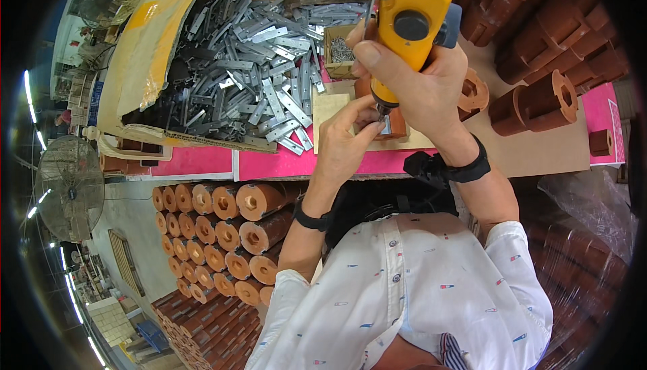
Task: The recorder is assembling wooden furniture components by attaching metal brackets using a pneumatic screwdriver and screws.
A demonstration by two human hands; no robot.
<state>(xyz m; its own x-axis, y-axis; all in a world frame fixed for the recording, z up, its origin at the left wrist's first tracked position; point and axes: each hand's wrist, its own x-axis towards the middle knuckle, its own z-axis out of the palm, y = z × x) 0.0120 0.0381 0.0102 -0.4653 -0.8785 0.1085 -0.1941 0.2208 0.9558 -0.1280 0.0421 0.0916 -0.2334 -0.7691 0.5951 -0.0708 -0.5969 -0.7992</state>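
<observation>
My right hand [431, 90] is wrapped round a yellow electric screwdriver [411, 29], held upright with its dark tip down. Directly under that tip, a small bright metal piece [386, 127] lies on a reddish-brown part [399, 122]. My left hand [342, 137] comes in from the left, thumb and fingertips pinched together right beside the tip. What sits between those fingertips is too small to make out. A flat light-wood board [330, 108] lies beneath the brown part, on the table.
Left of my hands, a torn cardboard box [148, 53] spills many metal strips [236, 73]. A small box of screws [339, 50] stands behind the board. Brown cylinders [532, 108] crowd the right; stacked orange-brown tubes [253, 201] sit below the pink table edge [273, 165].
</observation>
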